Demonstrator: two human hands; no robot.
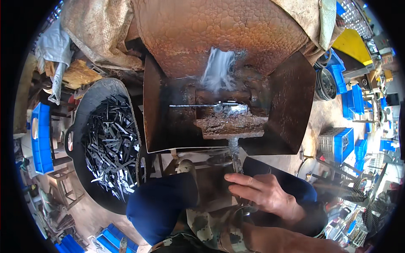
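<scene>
My right hand (268, 194) comes in from the lower right, its fingers bent over the lower end of a wet metal bar handle (234, 152). That handle reaches down from a rusty, grit-covered block (232, 126) inside a brown metal trough (291, 101). On top of the block lies a shiny small metal fixture (236, 108), with a thin metal strip (185, 106) sticking out to its left. Water (219, 67) pours down just behind it. A bare forearm (287, 240) with a camouflage sleeve crosses the lower edge. My left hand is not visible.
At the left stands a black basin (74, 139) heaped with flat dark metal pieces (112, 143). Sacking (99, 29) drapes beside the rusty machine cover (219, 25). Blue crates (41, 139) stand on both sides. A fan (358, 206) is at the right.
</scene>
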